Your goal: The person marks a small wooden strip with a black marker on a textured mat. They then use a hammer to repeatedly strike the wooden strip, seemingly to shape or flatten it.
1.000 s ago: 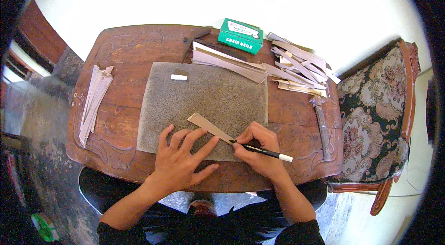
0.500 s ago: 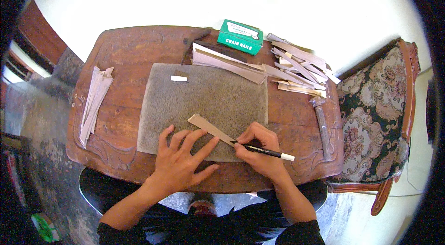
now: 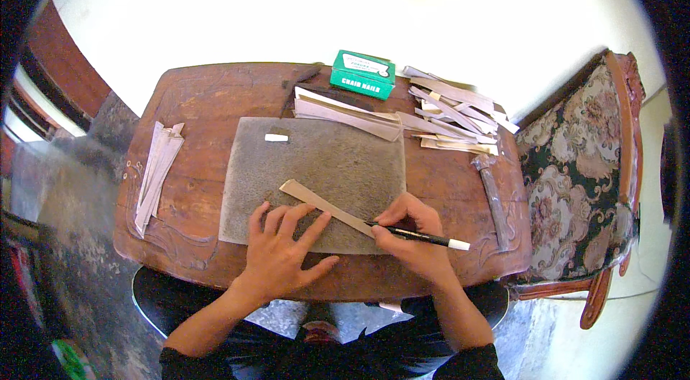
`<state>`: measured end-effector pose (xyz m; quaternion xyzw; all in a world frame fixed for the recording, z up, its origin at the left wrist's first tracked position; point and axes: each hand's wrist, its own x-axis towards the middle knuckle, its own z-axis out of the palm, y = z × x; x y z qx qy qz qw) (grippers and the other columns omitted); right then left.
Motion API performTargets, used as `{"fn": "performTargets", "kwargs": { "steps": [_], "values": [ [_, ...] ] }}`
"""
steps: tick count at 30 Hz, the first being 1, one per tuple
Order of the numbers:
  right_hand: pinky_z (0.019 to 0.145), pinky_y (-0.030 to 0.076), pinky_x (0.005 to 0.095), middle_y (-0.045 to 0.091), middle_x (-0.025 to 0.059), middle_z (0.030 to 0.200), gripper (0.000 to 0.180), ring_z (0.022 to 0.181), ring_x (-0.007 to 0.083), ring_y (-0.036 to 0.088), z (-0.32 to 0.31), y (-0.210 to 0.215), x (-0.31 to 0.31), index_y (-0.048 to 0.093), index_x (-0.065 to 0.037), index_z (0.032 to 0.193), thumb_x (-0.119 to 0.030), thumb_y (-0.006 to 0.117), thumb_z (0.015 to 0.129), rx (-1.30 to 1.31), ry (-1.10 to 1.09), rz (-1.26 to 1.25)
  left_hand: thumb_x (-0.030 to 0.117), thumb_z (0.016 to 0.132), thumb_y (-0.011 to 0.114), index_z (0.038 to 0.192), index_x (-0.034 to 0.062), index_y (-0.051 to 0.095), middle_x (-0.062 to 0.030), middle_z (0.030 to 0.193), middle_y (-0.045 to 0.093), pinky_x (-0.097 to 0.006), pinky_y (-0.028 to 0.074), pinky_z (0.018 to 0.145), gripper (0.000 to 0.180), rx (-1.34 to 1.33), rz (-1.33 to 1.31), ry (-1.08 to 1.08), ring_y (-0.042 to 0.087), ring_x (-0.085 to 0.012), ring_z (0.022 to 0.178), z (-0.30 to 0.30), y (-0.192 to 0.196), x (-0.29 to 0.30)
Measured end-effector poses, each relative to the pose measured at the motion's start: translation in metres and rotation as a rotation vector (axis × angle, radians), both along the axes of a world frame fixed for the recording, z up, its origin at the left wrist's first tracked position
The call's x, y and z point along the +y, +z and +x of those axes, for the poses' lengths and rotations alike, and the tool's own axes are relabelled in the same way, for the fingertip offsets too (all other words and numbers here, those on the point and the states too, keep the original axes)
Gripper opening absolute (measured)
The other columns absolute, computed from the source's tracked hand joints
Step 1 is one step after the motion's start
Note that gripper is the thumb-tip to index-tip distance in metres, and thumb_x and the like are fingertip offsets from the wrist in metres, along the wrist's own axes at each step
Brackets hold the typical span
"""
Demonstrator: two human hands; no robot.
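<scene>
From the mat's (image 3: 338, 164) middle, bare bench (image 3: 205, 103) opens toward ten o'clock. Obstacles: narrow strips (image 3: 156, 179) at nine, green box (image 3: 364, 76) at one, strip pile (image 3: 463, 114) at two, hammer (image 3: 492, 200) at three, right hand (image 3: 417, 236) at four, left hand (image 3: 282, 258) at seven.

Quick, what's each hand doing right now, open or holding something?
Left hand: open, fingers spread, fingertips on the tan strip.
Right hand: closed, holding the black marker.
</scene>
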<state>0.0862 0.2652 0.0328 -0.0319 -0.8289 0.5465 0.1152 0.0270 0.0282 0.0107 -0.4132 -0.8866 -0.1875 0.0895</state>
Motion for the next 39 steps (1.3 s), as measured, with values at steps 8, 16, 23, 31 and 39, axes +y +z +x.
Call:
{"fn": "performTargets", "kwargs": {
  "steps": [8, 16, 23, 31, 39],
  "values": [
    [0.061, 0.048, 0.0317, 0.06, 0.0084, 0.076, 0.016, 0.068, 0.0202, 0.061, -0.012, -0.017, -0.009, 0.062, -0.003, 0.079, -0.009, 0.076, 0.075, 0.039, 0.057, 0.038, 0.055, 0.079, 0.07, 0.132, 0.0185, 0.062, -0.0049, 0.131, 0.052, -0.057, 0.027, 0.109, 0.065, 0.009, -0.033, -0.006, 0.045, -0.0271, 0.12, 0.0, -0.006, 0.001],
    [0.06, 0.049, 0.0326, 0.059, 0.009, 0.075, 0.016, 0.066, 0.0229, 0.061, -0.012, -0.006, -0.013, 0.062, -0.004, 0.077, -0.009, 0.076, 0.074, 0.08, 0.033, 0.111, 0.053, 0.076, 0.073, 0.136, 0.02, 0.059, -0.0071, 0.131, 0.052, -0.057, 0.025, 0.111, 0.07, 0.002, -0.037, -0.014, 0.045, -0.0306, 0.12, 0.0, -0.01, -0.002],
    [0.065, 0.048, 0.0263, 0.066, 0.0072, 0.079, 0.018, 0.073, 0.0129, 0.062, -0.015, -0.021, -0.014, 0.06, -0.003, 0.076, -0.002, 0.077, 0.074, -0.075, 0.021, 0.037, 0.054, 0.079, 0.071, 0.135, 0.0214, 0.06, -0.004, 0.13, 0.052, -0.057, 0.028, 0.108, 0.066, 0.005, -0.056, -0.006, 0.045, -0.0262, 0.118, 0.0, -0.006, -0.001],
    [0.065, 0.048, 0.0265, 0.066, 0.0077, 0.079, 0.019, 0.073, 0.0126, 0.062, -0.017, -0.025, -0.015, 0.058, -0.002, 0.075, -0.002, 0.077, 0.075, -0.058, 0.018, 0.039, 0.053, 0.076, 0.074, 0.136, 0.0207, 0.059, -0.0066, 0.132, 0.051, -0.058, 0.026, 0.111, 0.07, -0.001, -0.049, -0.013, 0.045, -0.0299, 0.12, 0.0, -0.007, -0.002],
    [0.063, 0.048, 0.0273, 0.065, 0.0085, 0.079, 0.019, 0.071, 0.0147, 0.062, -0.018, -0.025, -0.013, 0.058, -0.002, 0.075, -0.002, 0.077, 0.073, -0.018, 0.041, 0.096, 0.054, 0.079, 0.071, 0.135, 0.0212, 0.06, -0.004, 0.132, 0.052, -0.057, 0.028, 0.109, 0.066, -0.007, -0.049, -0.005, 0.045, -0.0261, 0.119, 0.0, -0.005, -0.001]
  ]
}}
